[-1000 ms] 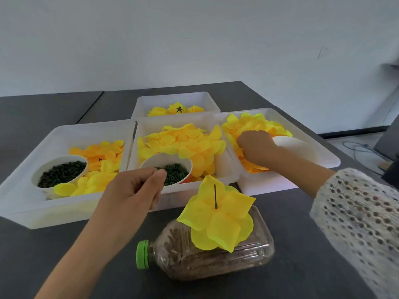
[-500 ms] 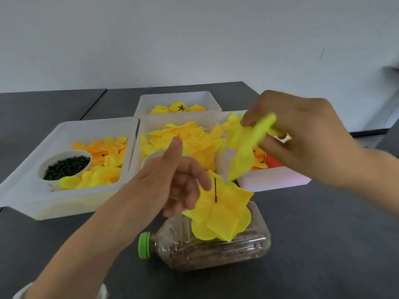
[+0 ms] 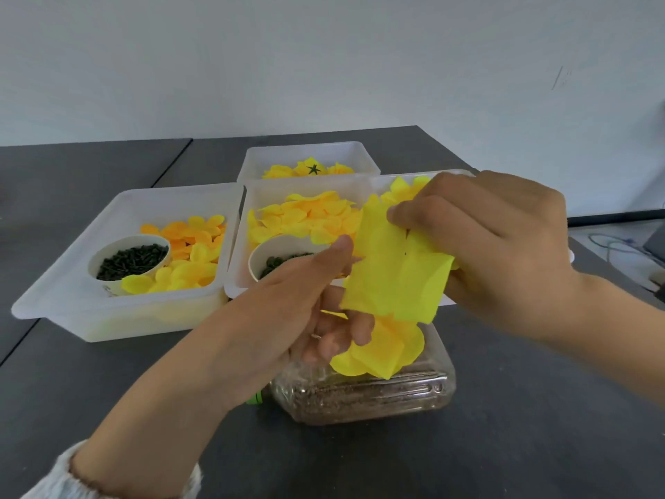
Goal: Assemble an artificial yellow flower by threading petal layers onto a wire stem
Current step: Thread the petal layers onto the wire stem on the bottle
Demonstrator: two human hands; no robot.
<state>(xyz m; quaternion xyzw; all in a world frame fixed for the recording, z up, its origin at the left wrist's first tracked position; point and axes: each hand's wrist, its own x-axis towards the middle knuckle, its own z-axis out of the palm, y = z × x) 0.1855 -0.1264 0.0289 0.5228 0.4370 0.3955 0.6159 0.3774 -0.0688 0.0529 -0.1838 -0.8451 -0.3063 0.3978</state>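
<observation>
Nearest the viewer, a clear plastic bottle point(image 3: 363, 394) with a green cap point(image 3: 256, 398) is laid on its side on the dark table point(image 3: 521, 426), filled with brownish grainy matter. Above it, the partly built yellow flower point(image 3: 378, 354) is seen, its petals spread over the bottle's upper side; the wire stem is hidden behind the hands and petals. The left hand point(image 3: 306, 304) is held just over the bottle beside the flower, its fingers loosely curled, the thumb raised toward a loose petal layer point(image 3: 396, 271); whether anything is pinched by it cannot be told. That petal layer is held up above the flower by the right hand point(image 3: 493, 246), gripped at its upper edge between thumb and curled fingers, a small dark hole being visible near its middle. Behind the hands, white trays are set side by side: a left tray point(image 3: 72, 293) with orange and yellow petals and a cup of dark green pieces point(image 3: 131, 259), a middle tray point(image 3: 252, 210) with yellow petals and a second cup point(image 3: 277, 259), and a right tray largely covered by the right hand. Farthest back, a small tray point(image 3: 309, 153) with finished flowers is seen.
</observation>
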